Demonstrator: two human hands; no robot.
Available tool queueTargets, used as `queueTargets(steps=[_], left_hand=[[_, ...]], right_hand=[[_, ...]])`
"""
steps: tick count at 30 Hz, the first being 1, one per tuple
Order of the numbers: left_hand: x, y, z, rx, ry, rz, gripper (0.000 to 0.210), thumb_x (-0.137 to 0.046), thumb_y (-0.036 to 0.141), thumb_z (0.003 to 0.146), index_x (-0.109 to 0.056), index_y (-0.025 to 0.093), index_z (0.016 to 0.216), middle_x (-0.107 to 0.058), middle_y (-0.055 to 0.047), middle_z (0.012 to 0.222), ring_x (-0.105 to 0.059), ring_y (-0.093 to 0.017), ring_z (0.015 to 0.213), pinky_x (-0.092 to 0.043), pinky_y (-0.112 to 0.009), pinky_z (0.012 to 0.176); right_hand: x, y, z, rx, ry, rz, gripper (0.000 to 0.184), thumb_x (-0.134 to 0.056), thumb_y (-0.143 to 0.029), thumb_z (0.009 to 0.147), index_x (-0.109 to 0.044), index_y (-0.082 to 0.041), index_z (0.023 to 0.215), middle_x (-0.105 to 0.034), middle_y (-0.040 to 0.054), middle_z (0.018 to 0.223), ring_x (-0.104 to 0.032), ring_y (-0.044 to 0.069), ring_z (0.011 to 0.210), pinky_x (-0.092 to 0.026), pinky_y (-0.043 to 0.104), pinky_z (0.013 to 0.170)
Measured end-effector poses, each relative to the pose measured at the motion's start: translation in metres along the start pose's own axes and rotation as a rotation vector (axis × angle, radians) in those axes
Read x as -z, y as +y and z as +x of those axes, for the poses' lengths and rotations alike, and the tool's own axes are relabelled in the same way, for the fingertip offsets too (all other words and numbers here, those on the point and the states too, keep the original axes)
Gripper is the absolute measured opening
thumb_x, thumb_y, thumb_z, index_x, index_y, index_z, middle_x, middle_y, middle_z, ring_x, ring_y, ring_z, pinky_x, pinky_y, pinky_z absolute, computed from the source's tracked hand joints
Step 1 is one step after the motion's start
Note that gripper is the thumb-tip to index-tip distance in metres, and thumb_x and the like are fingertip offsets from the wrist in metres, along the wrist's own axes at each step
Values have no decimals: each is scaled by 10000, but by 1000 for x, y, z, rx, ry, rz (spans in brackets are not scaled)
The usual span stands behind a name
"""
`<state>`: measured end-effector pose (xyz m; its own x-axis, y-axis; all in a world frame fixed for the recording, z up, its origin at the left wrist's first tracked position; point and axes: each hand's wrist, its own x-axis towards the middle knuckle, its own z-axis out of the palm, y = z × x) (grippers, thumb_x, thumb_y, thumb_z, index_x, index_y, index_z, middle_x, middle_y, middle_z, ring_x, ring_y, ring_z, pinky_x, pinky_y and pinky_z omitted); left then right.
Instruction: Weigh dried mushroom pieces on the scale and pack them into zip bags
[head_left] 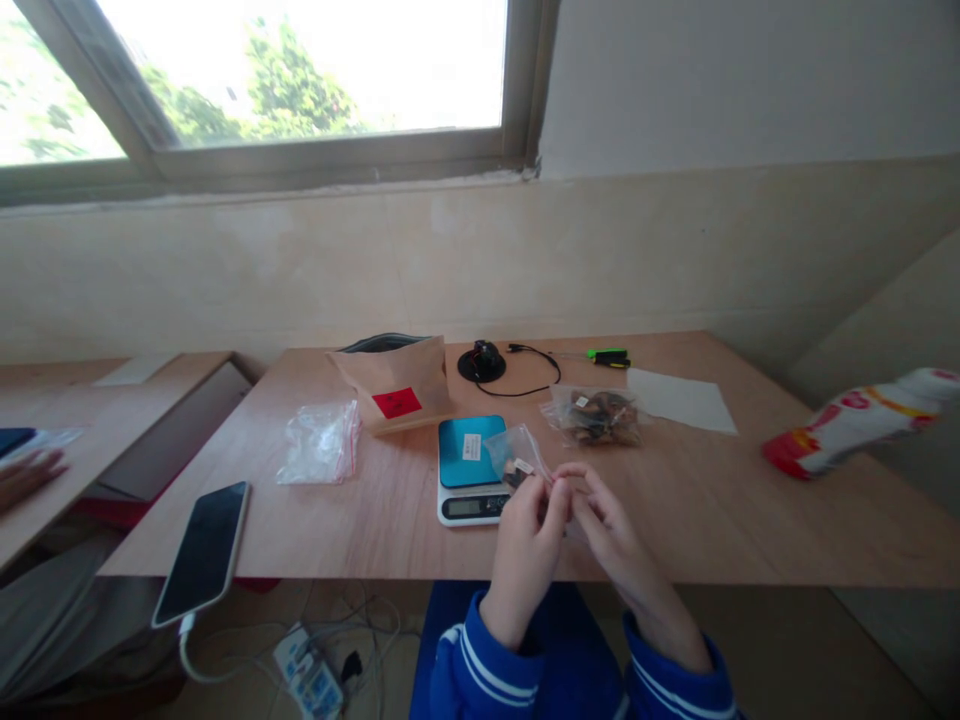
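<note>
Both my hands pinch the top edge of a small clear zip bag (523, 449) with brown pieces and a white label inside. My left hand (528, 530) is closed on the near side of the bag's opening, and my right hand (606, 520) grips the same edge from the right. The bag hangs partly over a kitchen scale (470, 508) with a blue top plate and a small white sticker. Beyond my hands, a larger clear bag of brown pieces (600, 418) lies on the table.
A kraft paper pouch (420, 370) with a red label stands behind the scale. Empty clear bags (319, 443), a phone (206, 550) on its cable, a black round device (482, 362), a screwdriver (609, 357), white paper (681, 398) and a bottle (859, 422) surround it. Another person's hand (31, 475) rests at left.
</note>
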<state>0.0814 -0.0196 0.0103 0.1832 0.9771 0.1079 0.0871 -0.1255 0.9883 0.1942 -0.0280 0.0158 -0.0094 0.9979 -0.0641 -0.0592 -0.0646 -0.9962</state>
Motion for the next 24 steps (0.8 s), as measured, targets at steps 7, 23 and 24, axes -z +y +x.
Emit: queueTargets(steps=[7,23,24], left_hand=[[12,1,-1,-32,3,5,389,-357,480,962,-521,188,764,-540,-17,711,-510,-143,692,-419,-278,660],[26,9,-9,-86,4,193,276,-422,310,933,-514,173,711,-480,18,648,-436,-106,613,-340,-236,580],[27,8,-8,-93,33,199,280,-431,285,918,-480,174,665,-457,24,625,-418,-102,599,-328,-233,571]], right_hand=[[-7,-3,-7,-10,-70,91,379,-551,-553,867,-598,-297,1142,-648,65,1198,-653,220,1000,-547,335,840],[-14,-2,-9,42,-190,39,357,-487,-496,927,-516,-250,1184,-687,62,994,-672,174,819,-560,285,700],[-15,-2,-8,47,-186,33,347,-487,-497,927,-517,-240,1158,-690,57,971,-674,170,810,-559,276,688]])
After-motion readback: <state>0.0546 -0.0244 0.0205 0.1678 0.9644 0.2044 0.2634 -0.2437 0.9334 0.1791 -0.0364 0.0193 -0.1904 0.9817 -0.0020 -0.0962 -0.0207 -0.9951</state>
